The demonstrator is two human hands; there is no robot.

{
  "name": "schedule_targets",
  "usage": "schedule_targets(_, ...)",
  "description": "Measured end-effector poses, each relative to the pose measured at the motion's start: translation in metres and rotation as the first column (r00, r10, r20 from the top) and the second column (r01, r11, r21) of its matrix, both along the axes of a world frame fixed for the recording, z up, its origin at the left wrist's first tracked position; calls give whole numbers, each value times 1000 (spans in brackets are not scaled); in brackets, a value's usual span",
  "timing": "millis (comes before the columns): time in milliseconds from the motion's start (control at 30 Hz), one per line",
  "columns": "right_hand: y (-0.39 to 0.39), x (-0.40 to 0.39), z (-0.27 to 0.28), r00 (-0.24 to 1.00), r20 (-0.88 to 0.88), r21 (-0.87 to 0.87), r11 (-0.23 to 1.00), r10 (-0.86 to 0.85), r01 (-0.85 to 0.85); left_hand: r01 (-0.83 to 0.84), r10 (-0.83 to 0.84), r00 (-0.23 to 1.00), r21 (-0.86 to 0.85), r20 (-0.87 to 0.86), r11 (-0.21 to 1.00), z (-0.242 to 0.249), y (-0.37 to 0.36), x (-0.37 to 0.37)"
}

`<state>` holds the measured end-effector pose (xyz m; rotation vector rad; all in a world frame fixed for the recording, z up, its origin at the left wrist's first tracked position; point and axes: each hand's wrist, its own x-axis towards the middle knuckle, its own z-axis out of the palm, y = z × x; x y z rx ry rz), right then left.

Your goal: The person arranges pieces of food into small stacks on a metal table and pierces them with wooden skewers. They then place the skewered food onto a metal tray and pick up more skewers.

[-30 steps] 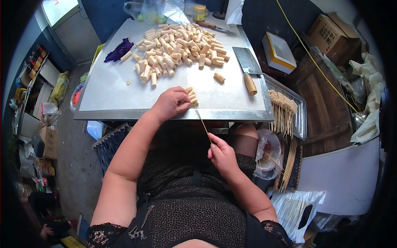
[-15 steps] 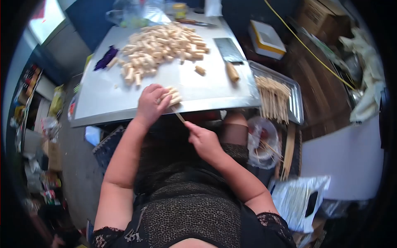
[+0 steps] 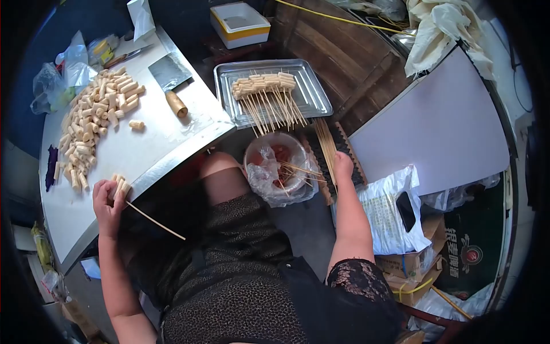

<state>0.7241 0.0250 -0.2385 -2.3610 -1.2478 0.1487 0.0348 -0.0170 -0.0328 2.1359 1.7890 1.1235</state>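
Note:
My left hand [image 3: 107,202] is closed around a few short, cream-coloured food pieces [image 3: 120,186] at the table's front edge. A thin bamboo skewer [image 3: 156,220] sticks out of them toward my lap. Just beyond that hand lies a big heap of the same cylindrical pieces [image 3: 91,120], with one loose piece [image 3: 136,124] to its right. Away to the right, my right hand [image 3: 343,165] is at a bundle of bare bamboo skewers [image 3: 326,143]. Its fingers look curled together; whether a skewer is between them is hidden.
A metal tray [image 3: 316,94] holds a row of filled skewers [image 3: 264,86]. In front of it stands a plastic-lined bucket [image 3: 250,157] with sticks inside. On the metal table [image 3: 172,140] lies a cleaver [image 3: 170,71]. A phone [image 3: 405,210] rests on a white bag [image 3: 378,209].
The view has swung right. My right hand has let go of the skewer in the left hand's pieces and moved right to the bare skewers. My left hand still grips the pieces.

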Motion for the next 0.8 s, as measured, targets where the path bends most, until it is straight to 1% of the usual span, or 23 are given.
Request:
schedule_targets(33,1,6,-13,1000,-1,0,1000,-1,1,-7,7,1000,-13,-4,1000,1,2,1)
schedule_targets(100,3,11,-33,990,128,-201,979,66,-39,-10,11,1000,-18,3,1000,-2,3,0)
schedule_targets(133,5,9,-40,991,131,-171,985,31,-9,-3,3,1000,-17,11,1000,-3,4,-2)
schedule_targets(167,8,8,-45,991,127,-171,985,38,-16,2,-2,1000,-15,19,1000,-4,4,-3)
schedule_targets(233,12,5,-50,990,116,-237,970,79,-50,-5,6,1000,-31,25,1000,-3,3,-3)
schedule_targets(267,12,3,-52,990,114,-238,969,86,-57,-5,6,999,-45,34,999,-3,3,-3)
schedule_targets(333,10,-10,-42,987,150,-232,972,63,-27,-8,9,1000,-48,29,999,-1,2,-2)
schedule_targets(367,11,-10,-46,986,150,-231,972,67,-31,-5,7,1000,-50,26,999,0,2,-1)
schedule_targets(400,13,-10,-48,986,165,-252,968,39,3,-10,11,1000,-49,27,999,-1,3,-2)
schedule_targets(433,14,-9,-49,983,182,-271,962,12,38,-7,9,999,-39,46,999,-2,3,-2)
schedule_targets(467,14,-5,-48,982,186,-268,963,16,36,-3,5,998,-28,65,1000,-4,3,-2)
schedule_targets(500,13,-5,-37,976,210,-316,949,59,10,-7,9,998,-24,70,1000,-4,3,-2)
schedule_targets(533,9,-6,-25,968,230,-364,931,104,-13,-12,13,999,-11,37,1000,-3,3,-1)
schedule_targets(567,5,-8,-13,967,233,-362,932,107,-16,-17,17,1000,2,2,1000,-2,3,-1)
schedule_targets(633,-7,-11,8,949,278,-428,904,146,-14,-21,21,1000,15,15,1000,-3,2,-2)
schedule_targets(667,-14,-12,12,984,179,-319,945,-15,72,-21,20,999,27,28,999,-4,2,-2)
schedule_targets(733,-37,-14,30,971,240,-306,949,4,71,-22,22,1000,43,12,999,-3,3,-2)
schedule_targets(800,-61,9,12,967,255,-221,974,4,54,-31,31,1000,65,-2,997,-2,1,-1)
